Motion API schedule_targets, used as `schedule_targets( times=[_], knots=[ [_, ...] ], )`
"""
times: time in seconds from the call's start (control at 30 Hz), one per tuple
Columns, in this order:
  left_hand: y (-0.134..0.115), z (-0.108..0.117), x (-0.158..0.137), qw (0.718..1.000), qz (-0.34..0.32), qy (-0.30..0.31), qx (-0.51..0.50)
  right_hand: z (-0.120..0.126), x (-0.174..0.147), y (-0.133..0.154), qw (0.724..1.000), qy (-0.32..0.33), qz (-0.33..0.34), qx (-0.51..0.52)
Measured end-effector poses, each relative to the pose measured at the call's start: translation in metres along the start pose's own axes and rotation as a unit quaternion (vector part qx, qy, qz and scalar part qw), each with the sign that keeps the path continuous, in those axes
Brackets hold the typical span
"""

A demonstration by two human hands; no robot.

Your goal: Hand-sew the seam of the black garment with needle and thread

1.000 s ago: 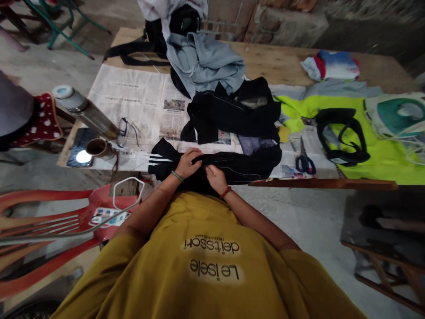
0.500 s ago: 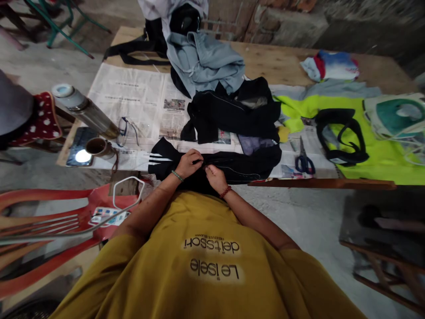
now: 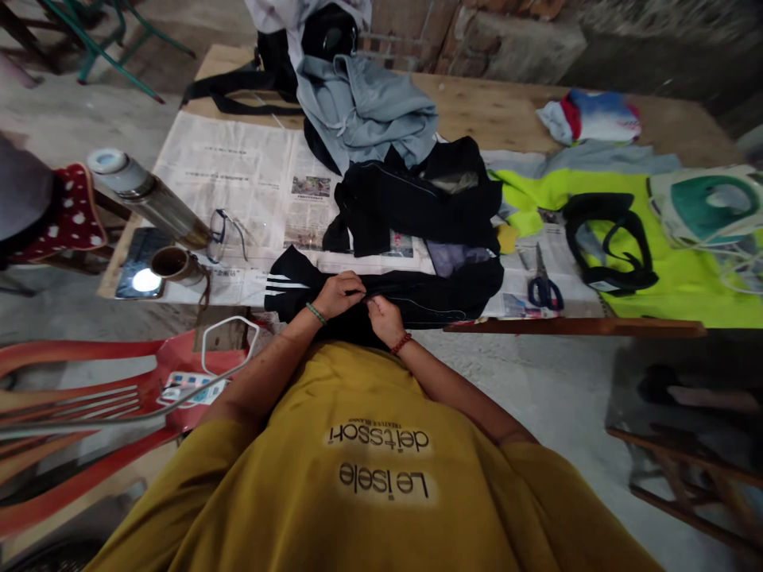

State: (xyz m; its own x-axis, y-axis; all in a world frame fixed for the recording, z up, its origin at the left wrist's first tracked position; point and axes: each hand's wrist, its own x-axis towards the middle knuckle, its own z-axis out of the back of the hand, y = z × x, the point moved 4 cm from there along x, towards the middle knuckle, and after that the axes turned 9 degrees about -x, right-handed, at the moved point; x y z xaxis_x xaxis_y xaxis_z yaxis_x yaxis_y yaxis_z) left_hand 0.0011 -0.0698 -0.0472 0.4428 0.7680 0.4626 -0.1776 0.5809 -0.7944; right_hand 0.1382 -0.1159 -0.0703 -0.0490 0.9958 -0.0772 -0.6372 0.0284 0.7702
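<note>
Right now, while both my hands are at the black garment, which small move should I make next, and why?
Probably draw your left hand gently leftward while your right hand anchors the black garment: the cloth looks bunched at the left hand, and its white-striped end fans out beyond.

A black garment (image 3: pixel 447 290) stretches lengthwise from 9 o'clock to 3 o'clock along the 6 o'clock edge of the table (image 3: pixel 489 103). Its flared 9 o'clock end bears white stripes; a thin pale line runs through the 3 o'clock half. The cloth lies rumpled, gathered near its middle.
</note>
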Motion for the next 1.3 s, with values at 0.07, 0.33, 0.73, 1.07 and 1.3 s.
schedule_targets(
  times=[0.07, 0.33, 0.73, 1.07, 1.3],
  knots=[
    [-0.001, -0.002, 0.000, 1.000, -0.009, 0.013, 0.005, -0.001, 0.001, -0.002, 1.000, 0.000, -0.013, -0.003],
    [-0.009, 0.004, -0.001, 1.000, -0.001, 0.002, 0.022, 0.000, 0.002, -0.004, 0.998, 0.011, -0.018, 0.055],
    [-0.029, -0.001, -0.001, 0.950, 0.125, 0.026, 0.284, 0.003, 0.000, 0.001, 0.994, 0.038, -0.063, 0.083],
    [-0.003, -0.002, -0.015, 0.973, 0.123, -0.069, 0.185, 0.004, -0.006, 0.009, 0.983, 0.104, -0.117, 0.096],
    [-0.003, -0.002, -0.015, 0.976, 0.092, -0.073, 0.182, 0.006, -0.004, 0.010, 0.989, 0.072, -0.112, 0.063]
  ],
)
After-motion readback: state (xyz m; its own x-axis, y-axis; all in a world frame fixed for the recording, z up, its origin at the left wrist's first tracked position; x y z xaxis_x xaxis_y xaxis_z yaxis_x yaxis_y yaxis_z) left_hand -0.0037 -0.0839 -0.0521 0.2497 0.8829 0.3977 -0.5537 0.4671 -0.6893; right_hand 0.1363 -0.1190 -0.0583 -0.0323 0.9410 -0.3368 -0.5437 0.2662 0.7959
